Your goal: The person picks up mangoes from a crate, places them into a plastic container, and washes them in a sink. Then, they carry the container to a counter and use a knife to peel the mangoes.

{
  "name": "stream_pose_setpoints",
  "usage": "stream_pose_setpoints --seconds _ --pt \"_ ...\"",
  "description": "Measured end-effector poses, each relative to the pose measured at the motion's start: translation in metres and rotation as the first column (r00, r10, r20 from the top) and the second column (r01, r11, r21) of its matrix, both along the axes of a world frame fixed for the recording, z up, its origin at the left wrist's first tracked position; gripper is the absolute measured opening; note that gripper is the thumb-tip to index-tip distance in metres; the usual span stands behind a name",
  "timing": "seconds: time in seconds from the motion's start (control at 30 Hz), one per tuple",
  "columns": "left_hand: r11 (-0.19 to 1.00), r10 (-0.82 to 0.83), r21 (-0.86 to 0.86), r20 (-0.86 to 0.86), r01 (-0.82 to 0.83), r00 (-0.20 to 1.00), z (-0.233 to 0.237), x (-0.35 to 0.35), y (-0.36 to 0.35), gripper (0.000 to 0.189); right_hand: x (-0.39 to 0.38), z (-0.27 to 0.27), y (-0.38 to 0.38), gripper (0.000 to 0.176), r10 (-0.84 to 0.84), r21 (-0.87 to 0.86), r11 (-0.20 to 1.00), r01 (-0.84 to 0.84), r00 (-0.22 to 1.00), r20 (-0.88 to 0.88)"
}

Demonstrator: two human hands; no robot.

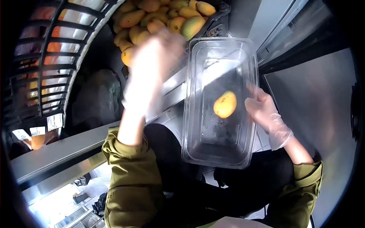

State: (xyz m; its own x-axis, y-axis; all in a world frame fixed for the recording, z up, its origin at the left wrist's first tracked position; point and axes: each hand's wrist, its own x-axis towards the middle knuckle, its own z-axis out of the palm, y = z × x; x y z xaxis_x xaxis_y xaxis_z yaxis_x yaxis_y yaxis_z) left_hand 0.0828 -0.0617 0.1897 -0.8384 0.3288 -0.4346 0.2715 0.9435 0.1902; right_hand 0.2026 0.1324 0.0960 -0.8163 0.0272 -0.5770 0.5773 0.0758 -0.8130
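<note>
A clear plastic container (218, 133) is tilted lengthwise in front of me, over my legs. On its bottom lies one yellow mango (225, 104) with small dark specks. My right hand (261, 108), in a clear disposable glove, grips the container's right wall, fingers seen partly through the plastic. My left hand (159, 51), gloved too, is at the near side of a heap of mangoes (152, 21) in a dark crate (218, 24). Motion smears its fingers, so whether it holds a mango cannot be made out.
At the upper left stands a black slatted basket (47, 49) with colourful packed goods and paper labels. A clear plastic bag (97, 95) sits in the dark space beside the crate. A metal ledge (64, 152) crosses the left; a grey panel (315, 114) stands right.
</note>
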Motion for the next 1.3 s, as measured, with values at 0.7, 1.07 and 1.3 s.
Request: stream_pose_setpoints --seconds 0.7,1.07,1.3 --pt "0.634 -0.083 0.653 0.589 -0.414 0.804 -0.034 0.039 -0.035 0.058 -0.016 -0.003 -0.018 0.057 0.100 -0.112 0.989 -0.094 0.994 0.050" --pt "0.813 -0.483 0.128 0.693 0.568 0.535 -0.058 0.065 -0.005 0.058 -0.014 0.005 -0.014 0.052 0.080 -0.079 0.994 -0.076 0.996 0.046" --pt "0.925 -0.075 0.369 -0.053 0.089 0.996 -0.018 -0.084 -0.018 0.023 -0.015 -0.006 -0.014 0.040 0.092 -0.025 0.995 -0.092 0.995 -0.031"
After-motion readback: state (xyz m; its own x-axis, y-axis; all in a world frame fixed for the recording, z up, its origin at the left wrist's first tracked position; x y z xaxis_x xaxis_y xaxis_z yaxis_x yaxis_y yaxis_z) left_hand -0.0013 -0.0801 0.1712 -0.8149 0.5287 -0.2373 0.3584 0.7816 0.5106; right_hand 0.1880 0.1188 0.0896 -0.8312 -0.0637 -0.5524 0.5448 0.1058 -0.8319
